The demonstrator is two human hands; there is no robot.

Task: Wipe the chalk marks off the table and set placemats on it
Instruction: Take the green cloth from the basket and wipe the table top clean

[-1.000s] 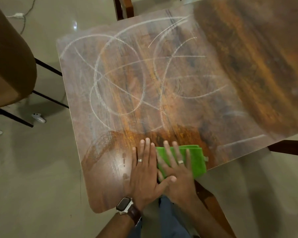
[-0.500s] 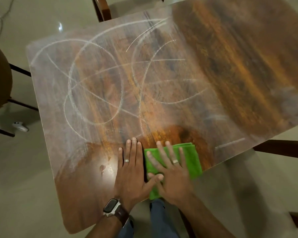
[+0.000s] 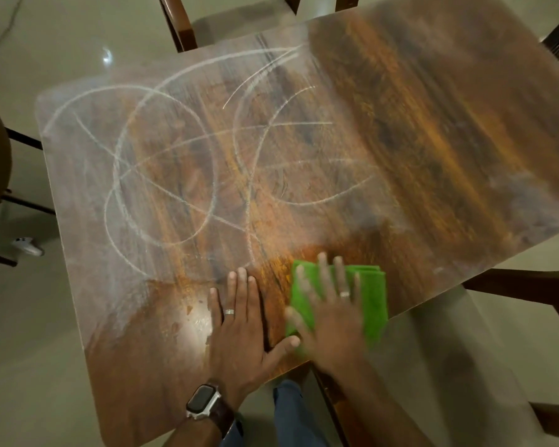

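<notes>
Head view: the left hand (image 3: 239, 327) lies flat on the wooden desk (image 3: 433, 130), palm down, fingers extended and close together, thumb stretched toward the right hand (image 3: 331, 317). It holds nothing. A ring sits on one finger and a watch (image 3: 204, 401) on the wrist.

The right hand, motion-blurred, lies palm down with fingers spread, pressing a folded green cloth (image 3: 370, 298) flat against the desk at its near edge. The cloth extends beyond this hand on the side away from the left hand. The left thumb tip reaches the cloth's near corner.

Chalk marks (image 3: 165, 166), overlapping white arcs and circles, cover the desk ahead of both hands' fingertips and on the left hand's outer side. The surface directly around the left hand shows bare, glossy wood. No placemats lie on the desk.
</notes>
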